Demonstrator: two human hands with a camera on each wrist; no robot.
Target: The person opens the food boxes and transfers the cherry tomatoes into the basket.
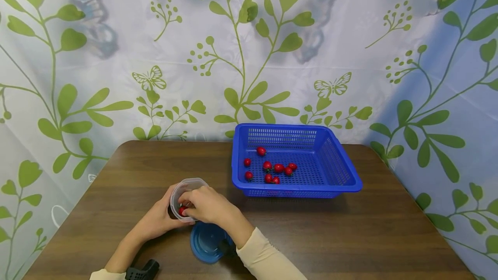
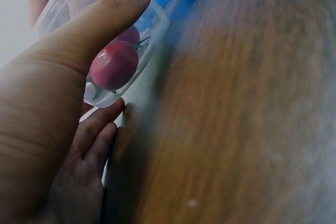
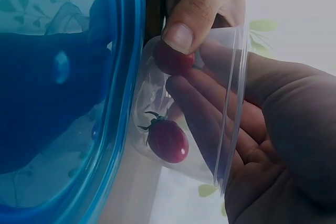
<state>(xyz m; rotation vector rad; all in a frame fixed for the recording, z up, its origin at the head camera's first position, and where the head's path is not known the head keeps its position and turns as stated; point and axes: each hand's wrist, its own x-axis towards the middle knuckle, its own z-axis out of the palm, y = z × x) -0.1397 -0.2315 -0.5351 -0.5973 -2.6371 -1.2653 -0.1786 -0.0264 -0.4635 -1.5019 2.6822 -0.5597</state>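
My left hand [image 1: 161,215] holds a clear plastic container [image 1: 194,181] tilted on its side, thumb along the outer wall. Inside it, the fingers of my right hand [image 1: 208,204] pinch a cherry tomato [image 3: 173,60] near the bottom. Another cherry tomato [image 3: 168,141], with a green stem, lies against the container's wall. From the left wrist view, a red tomato [image 2: 114,66] shows through the clear side, with a second partly hidden behind it. Beneath the right wrist, a round blue lid [image 1: 206,247] lies on the table.
A blue perforated basket [image 1: 297,187] stands at the back of the wooden table [image 1: 350,237], with several cherry tomatoes [image 1: 278,168] in its left half. Behind the table hangs a leaf-patterned cloth [image 1: 256,64]. A black wrist device [image 1: 144,270] sits by the left wrist.
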